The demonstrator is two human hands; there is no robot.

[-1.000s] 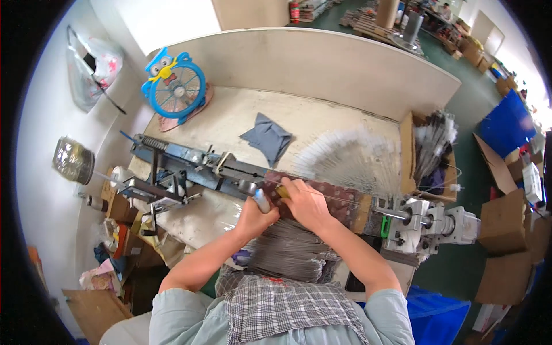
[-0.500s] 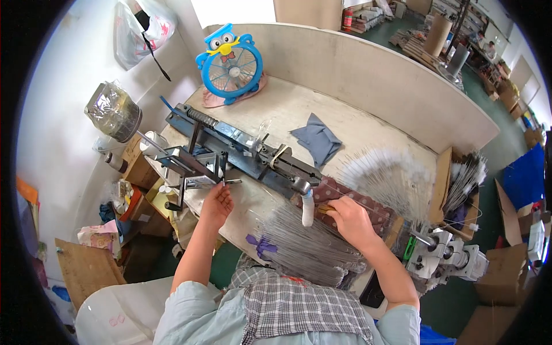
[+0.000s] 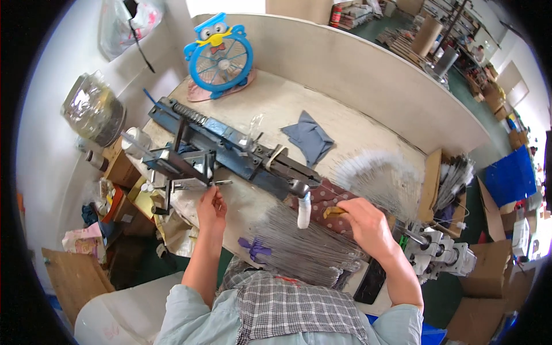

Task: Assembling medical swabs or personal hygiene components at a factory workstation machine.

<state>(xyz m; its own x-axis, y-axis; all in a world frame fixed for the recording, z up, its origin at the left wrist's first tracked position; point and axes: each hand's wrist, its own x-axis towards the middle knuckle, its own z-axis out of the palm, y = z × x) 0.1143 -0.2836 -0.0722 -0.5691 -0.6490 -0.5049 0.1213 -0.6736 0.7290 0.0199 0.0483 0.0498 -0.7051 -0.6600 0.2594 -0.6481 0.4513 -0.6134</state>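
My left hand point(image 3: 212, 211) is raised with fingertips drawn together at the lower end of a dark metal frame point(image 3: 179, 164); what they pinch is too small to make out. Fixed along the bench is a long blue-black metal jig point(image 3: 241, 152) with a spring, its white-wrapped handle point(image 3: 304, 211) hanging at the near end. My right hand point(image 3: 368, 224) is closed around a small yellow-brown piece point(image 3: 334, 212), over a dotted brown cloth point(image 3: 339, 197). Below lies a sheaf of thin grey wires point(image 3: 305, 244), with a purple tie point(image 3: 254, 248) at its left end.
A second fan of fine wires point(image 3: 376, 175) lies at the right, beside a carton of more wires point(image 3: 454, 184). A grey cloth point(image 3: 309, 138) and a blue toy-shaped fan point(image 3: 221, 60) sit farther back. Metal clamping equipment point(image 3: 440, 250) and a black phone point(image 3: 370, 283) are near the right edge.
My right hand has moved right, away from the white-wrapped handle, with the yellow-brown piece. My left hand's fingers have drawn together at the frame. The whole view has shifted slightly.
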